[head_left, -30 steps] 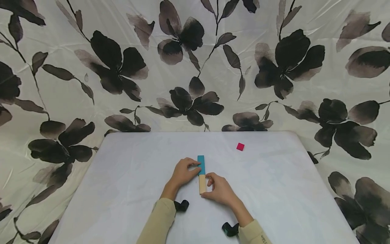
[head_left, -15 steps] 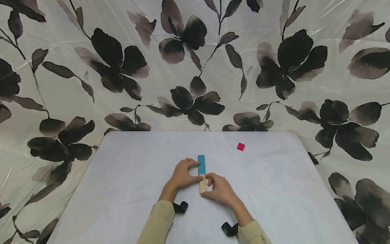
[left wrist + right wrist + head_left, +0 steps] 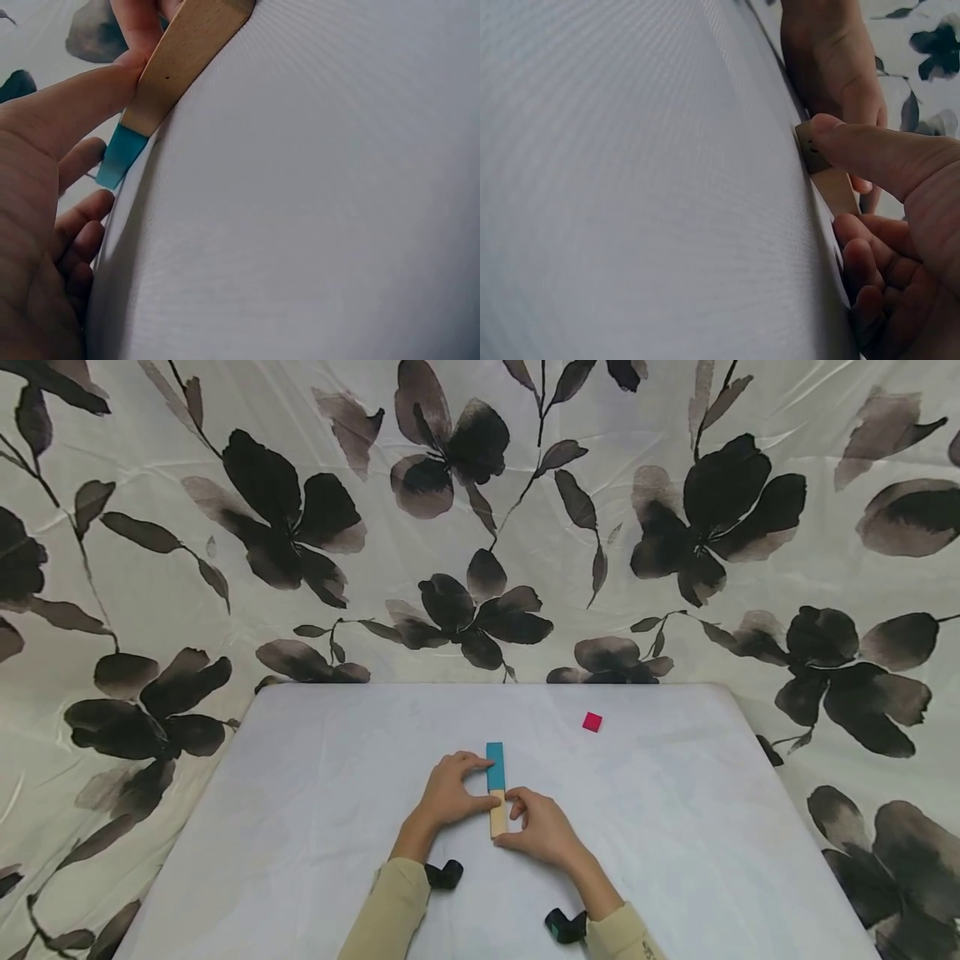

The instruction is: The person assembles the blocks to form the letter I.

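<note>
In the head view, a blue block (image 3: 495, 766) and a plain wooden block (image 3: 498, 821) lie end to end in one line, the blue one farther away. My left hand (image 3: 452, 790) is at their left side: its forefinger touches the blue block, its thumb rests on the plain block near the joint. From the right, my right hand (image 3: 546, 828) pinches the plain block, thumb at its near end and forefinger near the joint. The left wrist view shows the left thumb (image 3: 90, 101) straight against the plain block. The right wrist view shows the right thumb (image 3: 877, 154) on the block's end.
A small red square piece (image 3: 592, 722) lies toward the far right of the white-covered table (image 3: 337, 735). Behind the table hangs a floral cloth (image 3: 585, 527). Black wrist cameras, one on the left arm (image 3: 445, 875) and one on the right arm (image 3: 566, 926), sit just above the table.
My left thumb has slid nearer from the blue block onto the plain block by the joint. The right hand and both blocks look unmoved.
</note>
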Tool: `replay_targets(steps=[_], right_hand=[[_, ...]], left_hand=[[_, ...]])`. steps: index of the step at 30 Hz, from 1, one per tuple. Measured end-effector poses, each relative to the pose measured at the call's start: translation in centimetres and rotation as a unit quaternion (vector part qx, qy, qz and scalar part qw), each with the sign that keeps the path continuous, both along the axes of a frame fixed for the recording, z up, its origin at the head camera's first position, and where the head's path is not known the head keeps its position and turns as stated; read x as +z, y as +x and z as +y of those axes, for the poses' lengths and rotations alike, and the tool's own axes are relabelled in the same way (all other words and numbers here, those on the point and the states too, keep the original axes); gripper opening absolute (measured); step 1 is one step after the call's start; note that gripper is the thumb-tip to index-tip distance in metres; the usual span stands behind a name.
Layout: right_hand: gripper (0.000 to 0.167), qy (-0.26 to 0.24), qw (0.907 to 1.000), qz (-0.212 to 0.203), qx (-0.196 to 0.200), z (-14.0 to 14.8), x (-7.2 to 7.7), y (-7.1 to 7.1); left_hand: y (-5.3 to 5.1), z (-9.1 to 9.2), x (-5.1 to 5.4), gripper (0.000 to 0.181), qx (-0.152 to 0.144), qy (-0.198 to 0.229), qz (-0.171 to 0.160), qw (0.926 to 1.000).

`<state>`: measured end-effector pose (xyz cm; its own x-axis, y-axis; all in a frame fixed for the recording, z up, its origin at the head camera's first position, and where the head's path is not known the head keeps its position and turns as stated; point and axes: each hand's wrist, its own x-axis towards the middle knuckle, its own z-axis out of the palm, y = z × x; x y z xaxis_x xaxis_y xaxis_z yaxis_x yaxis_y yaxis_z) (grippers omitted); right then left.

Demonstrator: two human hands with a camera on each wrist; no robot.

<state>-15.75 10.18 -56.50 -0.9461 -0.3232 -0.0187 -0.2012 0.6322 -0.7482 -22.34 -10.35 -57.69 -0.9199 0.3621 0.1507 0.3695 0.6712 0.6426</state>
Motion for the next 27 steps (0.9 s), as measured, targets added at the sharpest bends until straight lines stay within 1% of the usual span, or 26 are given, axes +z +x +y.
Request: replay_targets(steps=[4,7,11,16,20,25,27], right_hand=[[0.063,-0.005,1.0000,0.002,-0.004,-0.2,0.2,-0.1],[0.062,-0.009,0.9999,0.007,-0.001,-0.3,0.4,-0.1],[0.062,-0.008,0.9999,0.007,0.002,-0.3,0.6,-0.1],[0.063,-0.001,1.0000,0.001,0.009,-0.2,0.5,0.0],[0.063,0.002,0.9999,0.000,0.012,-0.1,0.5,-0.1],[0.064,0.003,0.9999,-0.002,0.016,0.0,0.6,-0.2],[0.064,0.006,0.9998,-0.006,0.017,0.0,0.7,-0.1]], left_hand=[[-0.1,-0.1,0.3,0.062,0.000,-0.013,0.003,0.9999],[-0.1,-0.1,0.6,0.063,0.004,-0.034,0.000,0.9994],[0.1,-0.1,0.7,0.066,0.001,-0.054,-0.005,0.9985],[0.6,0.0,0.5,0.063,0.010,-0.043,-0.010,0.9990],[1.0,0.0,0.7,0.063,0.015,-0.049,-0.011,0.9986],[1.7,0.2,1.5,0.068,0.017,-0.079,-0.037,0.9960],[1.9,0.3,1.6,0.070,0.017,-0.088,-0.047,0.9949]])
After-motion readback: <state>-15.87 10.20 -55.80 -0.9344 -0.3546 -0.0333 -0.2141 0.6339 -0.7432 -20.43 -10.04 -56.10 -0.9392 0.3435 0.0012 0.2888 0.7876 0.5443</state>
